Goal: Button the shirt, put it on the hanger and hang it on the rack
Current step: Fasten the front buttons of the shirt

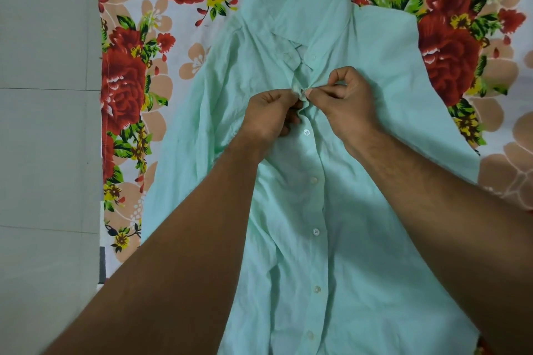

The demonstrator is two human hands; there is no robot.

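Observation:
A mint-green shirt (360, 239) lies flat, front up, on a floral bedsheet, with its collar (311, 17) at the top. Several white buttons down the placket are closed, the highest closed one (306, 132) just below my hands. My left hand (271, 112) pinches the left edge of the placket near the chest. My right hand (340, 98) pinches the right edge against it, thumb and forefinger meeting at the same spot. The cloth bunches between the fingers and hides the button there. No hanger or rack is in view.
The floral bedsheet (129, 95) with red roses covers the surface under the shirt. A pale grey tiled floor (43, 153) runs along the left edge of the bed. The shirt's sleeves spread out to both sides.

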